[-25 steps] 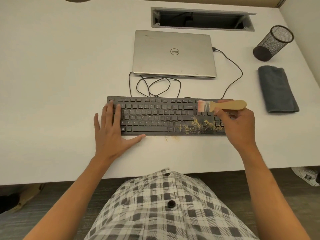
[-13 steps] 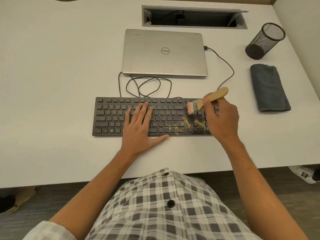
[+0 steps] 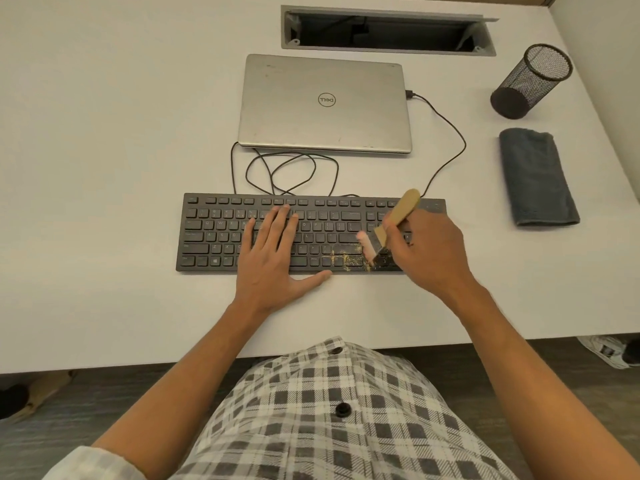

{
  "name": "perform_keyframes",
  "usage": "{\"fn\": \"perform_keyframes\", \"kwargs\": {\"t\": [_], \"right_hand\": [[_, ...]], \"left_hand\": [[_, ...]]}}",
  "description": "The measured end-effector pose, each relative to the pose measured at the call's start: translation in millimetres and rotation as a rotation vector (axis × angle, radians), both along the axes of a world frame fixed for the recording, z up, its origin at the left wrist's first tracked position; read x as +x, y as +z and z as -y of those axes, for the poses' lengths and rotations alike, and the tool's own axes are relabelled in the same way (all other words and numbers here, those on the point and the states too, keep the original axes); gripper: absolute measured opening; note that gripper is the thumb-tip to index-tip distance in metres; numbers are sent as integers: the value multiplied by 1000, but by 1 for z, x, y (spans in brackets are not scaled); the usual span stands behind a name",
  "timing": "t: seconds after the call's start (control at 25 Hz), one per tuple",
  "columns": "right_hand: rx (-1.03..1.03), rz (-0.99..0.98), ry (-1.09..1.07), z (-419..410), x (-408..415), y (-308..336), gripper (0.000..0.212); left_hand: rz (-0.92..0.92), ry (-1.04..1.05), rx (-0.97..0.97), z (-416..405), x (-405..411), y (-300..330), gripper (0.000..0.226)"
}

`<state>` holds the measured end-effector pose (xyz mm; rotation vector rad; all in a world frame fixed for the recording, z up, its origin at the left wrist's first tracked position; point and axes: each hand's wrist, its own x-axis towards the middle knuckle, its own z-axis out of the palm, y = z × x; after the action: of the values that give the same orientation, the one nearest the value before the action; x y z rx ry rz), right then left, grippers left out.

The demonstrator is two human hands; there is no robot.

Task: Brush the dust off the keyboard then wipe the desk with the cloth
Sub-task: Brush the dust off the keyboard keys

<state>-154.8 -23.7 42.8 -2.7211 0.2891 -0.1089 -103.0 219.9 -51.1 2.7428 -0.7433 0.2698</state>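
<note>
While the keyboard (image 3: 221,233) is pressed by the flat left hand (image 3: 273,258) at frame centre, the brush (image 3: 388,226) is gripped by the right hand (image 3: 429,251) over the dust (image 3: 353,261).

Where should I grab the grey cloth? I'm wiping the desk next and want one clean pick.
Judging by its pose, take the folded grey cloth at its near short end, the thick rolled fold, coming from above with the right hand once the brush is set down. It lies flat on the desk, lengthwise away from you, so pinching across its width should lift it whole.

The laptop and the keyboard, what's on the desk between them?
In the head view, a looped black cable lies on the desk between the laptop and the keyboard.
</note>
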Motion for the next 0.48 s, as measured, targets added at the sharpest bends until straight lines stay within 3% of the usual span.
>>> {"fn": "perform_keyframes", "kwargs": {"t": [0.12, 0.32, 0.48], "right_hand": [[-63, 100, -10, -1, 14, 7, 40], [-193, -136, 182, -3, 17, 15, 38], [-123, -44, 210, -8, 22, 25, 36]], "left_hand": [[-2, -4, -5, 0, 0, 1, 106], [-11, 0, -10, 0, -1, 1, 106], [-20, -1, -4, 0, 0, 0, 107]]}}
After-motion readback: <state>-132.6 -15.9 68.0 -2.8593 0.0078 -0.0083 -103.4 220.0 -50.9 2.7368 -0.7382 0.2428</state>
